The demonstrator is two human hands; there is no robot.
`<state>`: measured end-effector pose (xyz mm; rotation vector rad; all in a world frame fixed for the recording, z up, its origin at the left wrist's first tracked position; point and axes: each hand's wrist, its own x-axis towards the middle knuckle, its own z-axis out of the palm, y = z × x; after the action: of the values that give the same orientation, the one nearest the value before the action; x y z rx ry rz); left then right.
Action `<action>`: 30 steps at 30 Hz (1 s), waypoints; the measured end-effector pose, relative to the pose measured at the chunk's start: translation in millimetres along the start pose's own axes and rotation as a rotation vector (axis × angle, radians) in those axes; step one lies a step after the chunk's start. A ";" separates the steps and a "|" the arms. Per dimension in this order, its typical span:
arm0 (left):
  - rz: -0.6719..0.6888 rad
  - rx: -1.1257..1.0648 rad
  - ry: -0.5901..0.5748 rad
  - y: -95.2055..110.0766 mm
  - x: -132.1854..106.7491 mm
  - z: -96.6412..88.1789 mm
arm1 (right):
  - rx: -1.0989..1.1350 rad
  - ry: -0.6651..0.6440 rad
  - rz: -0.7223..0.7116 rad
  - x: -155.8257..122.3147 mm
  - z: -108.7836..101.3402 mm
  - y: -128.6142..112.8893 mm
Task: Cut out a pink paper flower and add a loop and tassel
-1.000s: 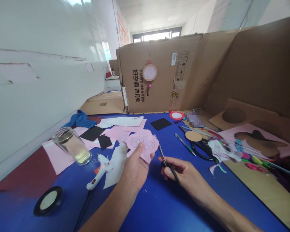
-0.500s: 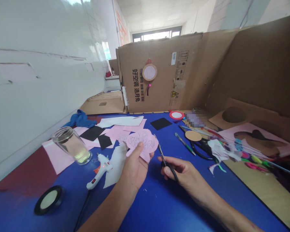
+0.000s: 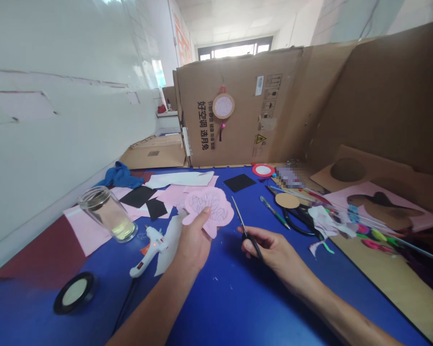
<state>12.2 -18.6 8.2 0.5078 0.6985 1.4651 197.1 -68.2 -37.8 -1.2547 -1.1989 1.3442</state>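
Note:
A pink paper cutout [image 3: 216, 207] with a scalloped edge and dark drawn lines is pinched in my left hand [image 3: 197, 240], thumb on top. My right hand [image 3: 265, 245] grips black-handled scissors [image 3: 241, 217] with the blades pointing up and away from me. A small gap separates the blades from the cutout's right edge. Below and left of the cutout, a white sheet [image 3: 169, 245] lies on the blue table, beside a white glue gun [image 3: 149, 252] with a lit red light.
At left stand a glass jar [image 3: 110, 214] and a black tape roll [image 3: 75, 293]. Pink paper [image 3: 90, 235], black squares [image 3: 240, 182] and a blue cloth [image 3: 119, 176] lie farther back. A pen [image 3: 274, 211], a tan disc [image 3: 287, 201] and paper scraps [image 3: 328, 221] lie right. Cardboard walls [image 3: 288, 105] enclose the back.
My left hand has shifted slightly left with the cutout, turning it a little. The scissors now stand farther from its edge; my right hand stays nearly in place.

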 end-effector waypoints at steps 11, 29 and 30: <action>0.146 0.182 -0.128 18.9 23.1 -17.9 | -0.604 0.074 -0.128 5.8 -26.4 5.0; -0.097 0.853 -0.579 36.8 22.0 -29.0 | -0.943 0.007 -0.171 3.2 -60.0 -16.9; -0.110 0.868 -0.604 37.6 21.0 -28.0 | -0.861 0.042 -0.213 2.3 -58.5 -19.8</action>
<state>-34.9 1.6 12.1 1.4768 0.8257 0.7679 255.3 -59.8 -19.0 -1.6484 -1.9150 0.6273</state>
